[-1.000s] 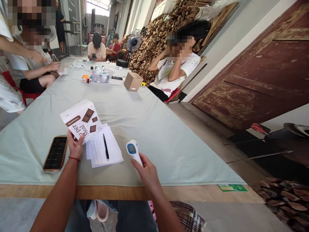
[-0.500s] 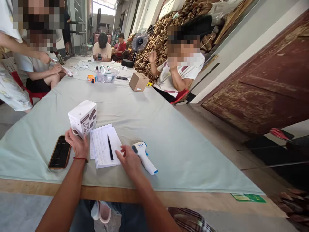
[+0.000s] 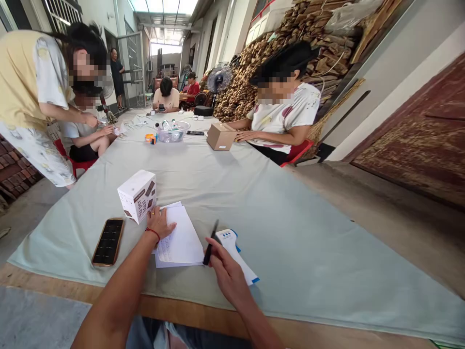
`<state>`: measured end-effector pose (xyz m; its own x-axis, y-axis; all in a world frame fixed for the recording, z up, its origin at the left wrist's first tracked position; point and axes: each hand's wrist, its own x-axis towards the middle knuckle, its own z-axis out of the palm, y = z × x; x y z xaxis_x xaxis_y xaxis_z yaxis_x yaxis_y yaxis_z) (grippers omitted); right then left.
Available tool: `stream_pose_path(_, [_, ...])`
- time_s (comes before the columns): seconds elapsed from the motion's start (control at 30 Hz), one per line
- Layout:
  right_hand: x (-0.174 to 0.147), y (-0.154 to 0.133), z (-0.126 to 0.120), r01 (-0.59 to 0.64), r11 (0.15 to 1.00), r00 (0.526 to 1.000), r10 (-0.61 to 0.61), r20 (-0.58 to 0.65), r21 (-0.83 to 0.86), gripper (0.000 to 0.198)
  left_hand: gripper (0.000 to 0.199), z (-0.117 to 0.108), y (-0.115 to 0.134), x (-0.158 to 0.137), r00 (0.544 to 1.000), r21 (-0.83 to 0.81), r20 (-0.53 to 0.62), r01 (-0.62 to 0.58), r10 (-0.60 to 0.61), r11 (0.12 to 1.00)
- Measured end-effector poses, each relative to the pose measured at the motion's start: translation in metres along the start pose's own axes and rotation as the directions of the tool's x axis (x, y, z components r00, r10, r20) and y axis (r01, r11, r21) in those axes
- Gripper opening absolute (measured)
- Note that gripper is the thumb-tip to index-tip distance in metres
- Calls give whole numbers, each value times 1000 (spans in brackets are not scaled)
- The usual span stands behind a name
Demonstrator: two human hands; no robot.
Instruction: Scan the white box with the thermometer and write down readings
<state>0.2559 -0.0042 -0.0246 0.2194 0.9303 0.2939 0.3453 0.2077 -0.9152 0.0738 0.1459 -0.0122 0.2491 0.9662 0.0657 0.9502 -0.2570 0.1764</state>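
Note:
My left hand (image 3: 160, 223) lies with fingers spread on the left side of the white sheets of paper (image 3: 183, 232), which carry handwriting. Just beyond its fingertips stands a white box (image 3: 137, 196) with brown print. In my right hand (image 3: 227, 269) is a black pen (image 3: 211, 244), pinched between the fingers above the right edge of the paper and pointing up. A white and blue infrared thermometer (image 3: 238, 257) lies on the table beside that hand, partly hidden behind it. Left of my left forearm rests a phone (image 3: 108, 241) with a dark screen.
A cloth covers the long table (image 3: 308, 252). Farther along are a cardboard box (image 3: 221, 136), a clear basin (image 3: 173, 134) with bottles, an orange tape roll (image 3: 150, 138) and a black device (image 3: 195, 133). People sit on both sides; one person (image 3: 43, 97) bends over at the left.
My right hand has picked the pen up off the paper. My left hand has moved from the white box onto the sheets. The person at right now has hands by the cardboard box.

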Motion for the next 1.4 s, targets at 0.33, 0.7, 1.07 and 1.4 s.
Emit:
stream_pose_path(0.33, [-23,-27,-6,40,959,934,64,-351,281,30,63,5,17,-44,985,10,-49,-167,168,986])
stream_pose_path(0.7, [-17,-19,5,-148,921,943,240,-229,359,24,45,11,9,-70,986,-136,-114,-137,122,981])
stream_pose_path(1.07, [-6,-18,33,-270,928,962,271,31,255,16,55,5,2,-78,975,-172,7,-218,223,961])
stream_pose_path(1.4, [-22,-7,46,-118,990,984,126,-123,72,10,61,-7,-9,-80,932,-287,142,-284,334,915])
